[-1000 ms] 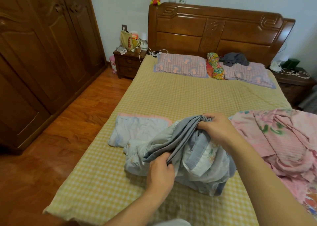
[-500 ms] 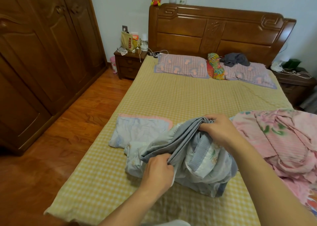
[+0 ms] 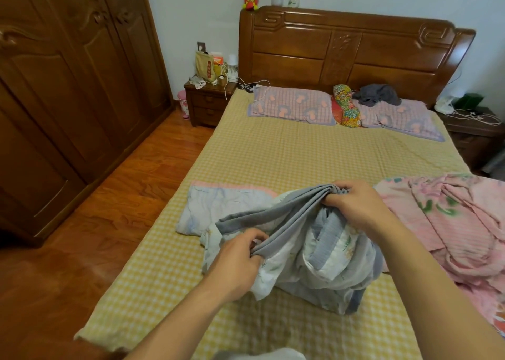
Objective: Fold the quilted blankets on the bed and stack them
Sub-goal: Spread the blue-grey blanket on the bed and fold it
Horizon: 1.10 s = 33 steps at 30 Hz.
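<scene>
A crumpled grey-blue quilted blanket (image 3: 314, 253) with a pale floral underside lies bunched on the yellow checked bed (image 3: 287, 157). My left hand (image 3: 237, 264) pinches its gathered grey edge near the lower left. My right hand (image 3: 358, 209) grips the same edge higher up, at the top of the bundle. A flat corner of pale blue quilt with pink trim (image 3: 221, 206) spreads out to the left, joined to or lying under the bundle. A rumpled pink blanket (image 3: 448, 228) lies heaped to the right, touching the grey one.
Two checked pillows (image 3: 292, 104), a floral cushion (image 3: 345, 105) and a dark garment (image 3: 378, 94) sit by the wooden headboard (image 3: 355, 45). Cluttered nightstands (image 3: 209, 101) flank the bed. A wardrobe (image 3: 68, 86) stands left across the wood floor (image 3: 109, 209).
My left hand has slid a little left and up along the grey edge, stretching it out from my right hand. The right hand stays roughly in place.
</scene>
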{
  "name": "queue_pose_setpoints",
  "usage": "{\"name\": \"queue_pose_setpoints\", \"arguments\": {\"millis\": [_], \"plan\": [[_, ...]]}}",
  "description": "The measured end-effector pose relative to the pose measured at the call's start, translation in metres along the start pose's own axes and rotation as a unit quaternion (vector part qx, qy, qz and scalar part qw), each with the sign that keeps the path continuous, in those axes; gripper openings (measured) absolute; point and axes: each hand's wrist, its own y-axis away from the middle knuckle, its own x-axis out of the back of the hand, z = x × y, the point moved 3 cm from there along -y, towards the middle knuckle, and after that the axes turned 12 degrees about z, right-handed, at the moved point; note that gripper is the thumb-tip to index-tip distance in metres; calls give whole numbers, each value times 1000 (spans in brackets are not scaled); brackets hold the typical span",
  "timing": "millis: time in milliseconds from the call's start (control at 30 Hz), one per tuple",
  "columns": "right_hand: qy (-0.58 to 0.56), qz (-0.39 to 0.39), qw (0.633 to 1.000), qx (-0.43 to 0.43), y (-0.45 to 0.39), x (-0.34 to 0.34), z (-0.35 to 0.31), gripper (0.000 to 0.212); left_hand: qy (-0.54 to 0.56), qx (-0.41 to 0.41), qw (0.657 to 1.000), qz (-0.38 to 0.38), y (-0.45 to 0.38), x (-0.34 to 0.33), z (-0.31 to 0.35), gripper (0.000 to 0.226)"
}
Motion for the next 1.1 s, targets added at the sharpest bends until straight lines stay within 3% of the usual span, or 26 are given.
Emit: {"name": "queue_pose_setpoints", "arguments": {"millis": [67,200,367,567,633,733,800,900,933,1033,1100], "plan": [[-2,-13,1000,10,0,3,-1,10,2,-5,998,66,8,-1,-4,17],[30,-80,995,60,5,6,-3,15,-168,-160,952,198,15,0,-13,10],[36,-108,990,78,10,7,-3,22,-124,-172,976,58,5,17,-17,9],[37,-50,997,54,8,17,8,17,-165,-273,937,146,5,45,-6,12],[60,-32,996,56,4,19,14,11,-170,-308,924,151,1,57,3,24],[148,-27,983,108,-1,27,13,14,-198,-381,886,174,-15,93,30,43],[191,-40,968,156,-2,36,3,20,-280,-410,848,186,-31,121,54,33],[183,-83,963,182,-1,49,-14,27,-450,-364,799,164,-48,149,83,26],[175,-107,961,184,2,51,-18,30,-479,-322,806,130,-49,154,85,23],[168,-185,951,182,16,44,-12,24,-397,-179,900,-10,-32,152,67,13],[162,-227,946,164,25,32,7,15,-423,-179,888,-18,-6,135,43,15]]}}
